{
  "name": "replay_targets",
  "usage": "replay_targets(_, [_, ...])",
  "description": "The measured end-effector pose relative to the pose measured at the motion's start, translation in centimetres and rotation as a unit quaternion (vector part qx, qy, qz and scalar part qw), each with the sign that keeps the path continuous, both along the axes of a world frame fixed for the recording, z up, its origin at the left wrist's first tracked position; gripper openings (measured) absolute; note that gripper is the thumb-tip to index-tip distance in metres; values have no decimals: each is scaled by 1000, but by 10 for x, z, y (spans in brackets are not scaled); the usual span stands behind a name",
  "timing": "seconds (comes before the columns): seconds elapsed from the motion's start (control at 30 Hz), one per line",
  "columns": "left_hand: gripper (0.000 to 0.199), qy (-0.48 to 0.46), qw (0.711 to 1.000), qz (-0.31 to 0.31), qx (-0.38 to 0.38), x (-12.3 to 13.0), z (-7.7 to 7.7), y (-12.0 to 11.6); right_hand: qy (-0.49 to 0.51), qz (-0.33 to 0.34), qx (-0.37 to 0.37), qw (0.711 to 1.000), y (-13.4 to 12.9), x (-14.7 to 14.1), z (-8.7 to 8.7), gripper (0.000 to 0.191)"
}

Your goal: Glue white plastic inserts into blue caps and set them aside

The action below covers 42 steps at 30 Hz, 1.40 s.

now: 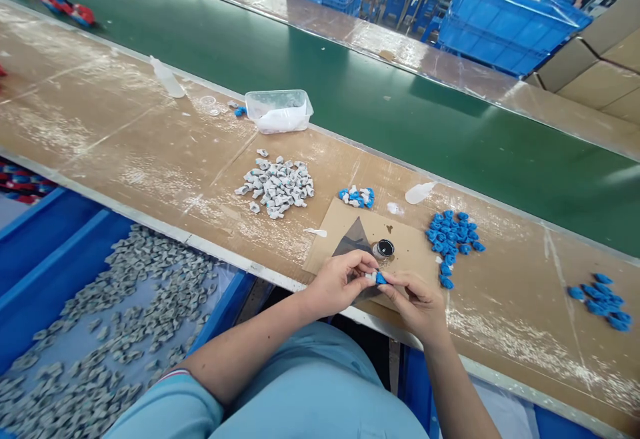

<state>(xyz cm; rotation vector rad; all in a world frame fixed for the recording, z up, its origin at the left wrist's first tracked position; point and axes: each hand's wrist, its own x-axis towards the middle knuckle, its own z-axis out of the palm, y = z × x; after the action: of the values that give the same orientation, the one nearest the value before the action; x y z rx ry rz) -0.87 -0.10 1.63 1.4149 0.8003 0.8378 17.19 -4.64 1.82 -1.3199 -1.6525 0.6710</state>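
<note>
Well, the left hand (340, 285) and right hand (415, 305) meet just above a cardboard sheet (410, 245) on the near edge of the surface (150, 159). Both grips are clamped on a small white-and-blue plastic piece (376, 278), the left at its white end and the right at its blue end. The piece is held clear of the cardboard, between the two hands. An even fingertip pinch from both sides, with the wrists kept low, looks the surest way to steady something so small.

A dark film (353, 242) and a small black-rimmed pot (383, 248) lie on the cardboard, just far of the hands. A loose heap of blue pieces (453, 239) sits to the right, and a heap of grey-white pieces (275, 187) to the left. A blue bin (115, 319) of grey pieces stands near on the left.
</note>
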Motion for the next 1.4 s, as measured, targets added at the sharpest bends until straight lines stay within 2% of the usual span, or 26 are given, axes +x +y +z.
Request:
replay_targets(0.07, [14, 21, 1000, -15, 13, -1, 1, 0, -4, 16, 10, 1000, -1, -1, 0, 12])
replay_targets(0.17, [16, 20, 998, -57, -8, -2, 2, 0, -21, 83, 12, 996, 1, 4, 8, 18])
replay_targets(0.27, [16, -8, 998, -57, -40, 0, 1, -2, -30, 110, 9, 993, 3, 8, 15, 23])
replay_targets(0.4, [17, -25, 998, -21, -55, 4, -2, -5, -4, 78, 18, 997, 1, 4, 11, 28])
replay_targets(0.53, [22, -22, 996, -47, -73, 3, -5, 0, -24, 40, 6, 999, -4, 3, 2, 23])
replay_targets(0.6, [22, -11, 996, -42, -75, -1, -7, 9, -54, 2, -2, 999, -9, 13, 0, 18])
replay_targets(0.63, [21, -1, 997, -25, -70, -3, -7, 17, -69, -38, 0, 997, -11, 22, -1, 16])
replay_targets(0.77, [16, 65, 995, 76, -8, -8, -11, 59, -121, -260, -8, 958, -25, 68, -7, 20])
replay_targets(0.87, [13, 119, 984, 128, 34, -4, -13, 91, -150, -310, -72, 936, -32, 92, -13, 34])
replay_targets(0.97, [20, 145, 978, 142, 39, 4, -16, 109, -163, -310, -114, 930, -30, 95, -17, 42])
replay_targets(1.1, [34, 159, 973, 148, 74, 1, -18, 103, -157, -312, -130, 928, -26, 90, -20, 43])
replay_targets(1.23, [33, 208, 946, 186, 163, -29, -18, 78, -191, -257, -119, 940, -32, 99, -22, 42])
replay_targets(1.4, [26, 297, 891, 274, 206, -78, -20, 61, -247, -192, -73, 947, -37, 121, -29, 45])
